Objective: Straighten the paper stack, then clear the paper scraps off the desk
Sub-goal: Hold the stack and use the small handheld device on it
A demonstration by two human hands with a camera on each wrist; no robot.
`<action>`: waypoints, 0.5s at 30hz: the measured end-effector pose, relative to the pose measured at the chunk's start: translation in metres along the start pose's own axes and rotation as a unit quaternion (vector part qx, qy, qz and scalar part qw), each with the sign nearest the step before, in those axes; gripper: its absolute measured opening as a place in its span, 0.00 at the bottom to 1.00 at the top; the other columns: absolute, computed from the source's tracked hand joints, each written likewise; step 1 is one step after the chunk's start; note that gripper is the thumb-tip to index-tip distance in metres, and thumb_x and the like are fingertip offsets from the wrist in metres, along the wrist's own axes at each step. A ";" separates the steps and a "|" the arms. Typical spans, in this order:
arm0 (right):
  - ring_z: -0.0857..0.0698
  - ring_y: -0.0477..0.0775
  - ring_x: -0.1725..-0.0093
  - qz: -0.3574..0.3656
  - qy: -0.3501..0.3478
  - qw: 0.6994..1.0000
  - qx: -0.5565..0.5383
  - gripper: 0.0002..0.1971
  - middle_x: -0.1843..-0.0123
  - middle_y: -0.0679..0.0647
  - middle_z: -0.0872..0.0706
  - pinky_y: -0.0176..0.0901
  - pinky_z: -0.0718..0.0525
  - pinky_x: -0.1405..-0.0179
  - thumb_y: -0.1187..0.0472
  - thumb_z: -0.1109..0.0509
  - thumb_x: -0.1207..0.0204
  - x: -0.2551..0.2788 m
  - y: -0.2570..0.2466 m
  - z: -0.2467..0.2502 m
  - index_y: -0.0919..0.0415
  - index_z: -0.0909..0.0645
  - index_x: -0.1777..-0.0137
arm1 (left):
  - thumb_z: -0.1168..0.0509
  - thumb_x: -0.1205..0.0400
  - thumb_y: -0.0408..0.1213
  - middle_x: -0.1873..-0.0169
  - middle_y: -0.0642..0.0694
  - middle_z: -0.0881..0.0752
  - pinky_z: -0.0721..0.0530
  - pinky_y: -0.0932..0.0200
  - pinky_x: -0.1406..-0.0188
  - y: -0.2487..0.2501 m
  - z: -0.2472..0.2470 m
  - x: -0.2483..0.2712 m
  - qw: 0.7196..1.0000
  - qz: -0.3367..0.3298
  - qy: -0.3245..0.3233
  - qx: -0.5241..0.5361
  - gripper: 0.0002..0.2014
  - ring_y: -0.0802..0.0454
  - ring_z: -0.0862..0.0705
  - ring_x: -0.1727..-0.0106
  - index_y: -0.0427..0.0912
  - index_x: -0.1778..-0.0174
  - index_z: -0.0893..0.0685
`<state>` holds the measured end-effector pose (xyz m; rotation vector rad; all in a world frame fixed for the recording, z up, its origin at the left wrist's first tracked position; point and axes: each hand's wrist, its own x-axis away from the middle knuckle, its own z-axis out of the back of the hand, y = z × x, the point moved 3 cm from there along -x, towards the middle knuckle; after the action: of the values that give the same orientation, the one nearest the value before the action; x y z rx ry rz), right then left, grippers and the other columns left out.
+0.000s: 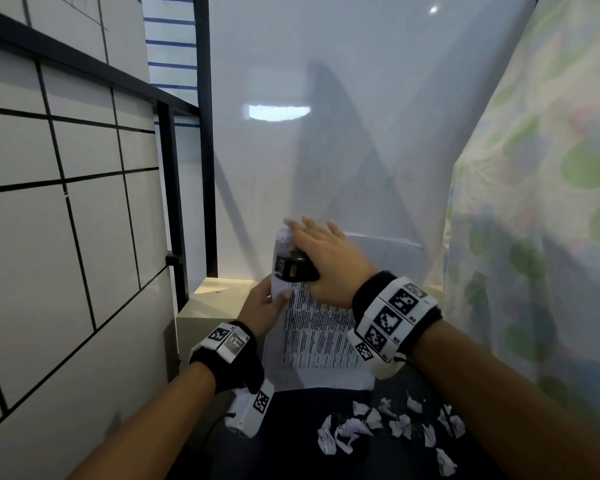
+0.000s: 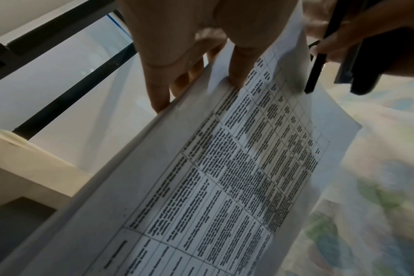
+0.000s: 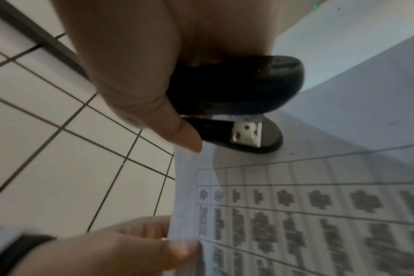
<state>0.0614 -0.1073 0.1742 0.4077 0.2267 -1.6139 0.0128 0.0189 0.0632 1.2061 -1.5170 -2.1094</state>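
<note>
A printed paper stack [image 1: 321,334] stands tilted up above the dark desk [image 1: 291,445]. My left hand [image 1: 267,303] pinches its left edge, thumb on the printed face [image 2: 236,80] and fingers behind. My right hand [image 1: 323,251] grips a black stapler [image 1: 293,268] at the stack's top left corner. The stapler's jaws [image 3: 246,134] sit over the paper [image 3: 319,205], with my thumb [image 3: 154,112] curled beside it. Several crumpled white paper scraps [image 1: 388,427] lie on the desk below my right wrist.
A white tiled wall [image 1: 66,237] with a black metal frame [image 1: 174,202] stands close on the left. A beige ledge [image 1: 219,292] sits behind the left hand. A white panel [image 1: 326,133] rises ahead, and a floral curtain [image 1: 534,237] hangs at the right.
</note>
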 end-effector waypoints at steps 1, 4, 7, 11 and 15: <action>0.50 0.54 0.14 0.003 -0.025 1.000 -0.003 0.35 0.14 0.50 0.47 0.55 0.55 0.16 0.63 0.30 0.30 -0.002 -0.002 -0.001 0.56 0.37 0.22 | 0.31 0.23 0.45 0.59 0.51 0.17 0.23 0.85 0.69 0.003 -0.001 0.001 1.000 -0.005 0.002 -0.004 0.24 0.75 0.15 0.68 0.29 0.38 0.22; 0.44 0.55 0.15 0.000 -0.004 0.999 -0.053 0.27 0.15 0.51 0.41 0.56 0.50 0.16 0.63 0.29 0.32 -0.005 -0.005 0.003 0.58 0.29 0.31 | 0.32 0.21 0.44 0.58 0.55 0.18 0.25 0.87 0.66 0.008 -0.003 0.003 1.000 -0.009 0.006 -0.027 0.20 0.78 0.16 0.64 0.35 0.39 0.23; 0.24 0.60 0.29 -0.053 0.136 0.977 -0.154 0.25 0.28 0.57 0.22 0.56 0.26 0.28 0.71 0.31 0.33 0.002 0.005 0.018 0.61 0.26 0.35 | 0.39 0.16 0.30 0.47 0.47 0.17 0.22 0.82 0.60 0.006 -0.003 0.001 0.999 0.024 0.015 -0.032 0.16 0.61 0.17 0.49 0.34 0.33 0.25; 0.16 0.54 0.59 -0.124 0.325 0.912 -0.215 0.15 0.57 0.51 0.16 0.36 0.20 0.63 0.66 0.27 0.29 0.023 0.031 0.041 0.63 0.25 0.44 | 0.44 0.15 0.27 0.47 0.49 0.19 0.24 0.79 0.57 0.015 -0.004 0.000 0.999 0.031 0.013 -0.040 0.17 0.57 0.20 0.47 0.38 0.30 0.29; 0.23 0.49 0.58 -0.211 0.331 0.902 -0.179 0.18 0.54 0.49 0.20 0.18 0.32 0.65 0.54 0.21 0.33 0.048 0.065 0.032 0.59 0.25 0.51 | 0.44 0.15 0.27 0.51 0.53 0.20 0.25 0.66 0.47 0.013 -0.002 0.001 0.998 0.045 0.043 -0.022 0.18 0.54 0.22 0.44 0.37 0.28 0.30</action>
<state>0.1193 -0.1697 0.1910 0.6404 1.1826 -1.7507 0.0102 0.0118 0.0736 1.1751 -1.4520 -1.9977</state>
